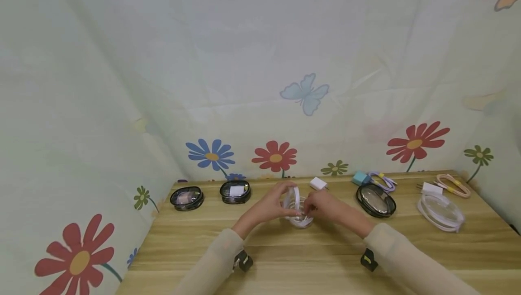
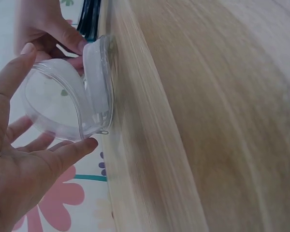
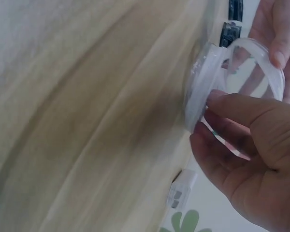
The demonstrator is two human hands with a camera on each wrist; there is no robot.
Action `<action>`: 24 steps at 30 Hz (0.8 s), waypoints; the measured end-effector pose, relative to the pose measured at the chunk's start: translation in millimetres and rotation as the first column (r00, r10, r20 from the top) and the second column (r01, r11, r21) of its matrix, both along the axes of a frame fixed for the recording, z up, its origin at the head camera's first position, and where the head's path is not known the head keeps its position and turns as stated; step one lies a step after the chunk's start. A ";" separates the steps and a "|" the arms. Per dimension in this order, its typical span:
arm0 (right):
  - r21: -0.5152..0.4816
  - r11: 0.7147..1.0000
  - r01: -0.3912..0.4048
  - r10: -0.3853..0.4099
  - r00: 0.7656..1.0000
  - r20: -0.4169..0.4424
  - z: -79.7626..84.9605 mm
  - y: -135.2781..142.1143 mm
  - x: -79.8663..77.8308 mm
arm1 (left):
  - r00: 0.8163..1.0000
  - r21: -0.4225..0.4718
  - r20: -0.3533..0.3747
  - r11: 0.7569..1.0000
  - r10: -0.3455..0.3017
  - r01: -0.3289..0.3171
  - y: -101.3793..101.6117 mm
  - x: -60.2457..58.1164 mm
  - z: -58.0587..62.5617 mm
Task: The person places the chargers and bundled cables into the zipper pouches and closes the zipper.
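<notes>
A clear plastic zip case (image 1: 301,222) with white trim stands unzipped at the middle of the table, its lid (image 2: 53,96) raised away from its base. The left hand (image 1: 272,204) holds the lid between thumb and fingers, which spread around its rim. From the other side, the right hand (image 1: 327,205) pinches the rim of the base with thumb and fingertips, seen closely in the right wrist view. A small zipper pull (image 2: 104,132) hangs at the case's lower corner. The contents of the case are partly hidden by the hands and trim.
A white charger block (image 1: 319,183) lies behind the right hand. Rightward are a blue charger (image 1: 360,178), a purple cable (image 1: 383,181), a black-rimmed case (image 1: 376,200), a white-rimmed case (image 1: 441,212) and a peach cable (image 1: 453,185). Two black-rimmed cases (image 1: 187,198) (image 1: 235,192) sit left.
</notes>
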State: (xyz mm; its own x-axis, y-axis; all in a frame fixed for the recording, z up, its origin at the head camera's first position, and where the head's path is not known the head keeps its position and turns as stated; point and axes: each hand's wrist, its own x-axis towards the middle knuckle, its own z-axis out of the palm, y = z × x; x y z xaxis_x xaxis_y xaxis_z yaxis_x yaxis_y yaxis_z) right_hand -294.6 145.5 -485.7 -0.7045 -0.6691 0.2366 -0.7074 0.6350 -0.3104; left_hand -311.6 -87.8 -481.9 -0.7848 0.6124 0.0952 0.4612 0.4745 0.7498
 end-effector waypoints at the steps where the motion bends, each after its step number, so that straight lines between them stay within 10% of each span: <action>1: 0.001 1.000 -0.008 0.008 1.000 -0.008 1.2 1.3 -0.4 | 1.000 0.000 0.000 1.000 0.000 0.000 -0.7 -0.1 -0.2; 24: 0.124 0.945 0.302 -0.303 0.953 -0.008 19.5 24.8 -48.9 | 0.998 -0.055 -0.069 0.998 0.007 -0.010 4.9 -1.1 2.7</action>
State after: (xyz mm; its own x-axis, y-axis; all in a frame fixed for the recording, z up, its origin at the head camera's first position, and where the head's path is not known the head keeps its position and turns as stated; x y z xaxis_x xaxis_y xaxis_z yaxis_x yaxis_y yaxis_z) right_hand -343.5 170.3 -466.1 -0.8803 -0.4472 0.1581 -0.4731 0.8522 -0.2236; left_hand -312.7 -82.9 -479.2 -0.7828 0.6115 0.1153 0.5065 0.5185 0.6889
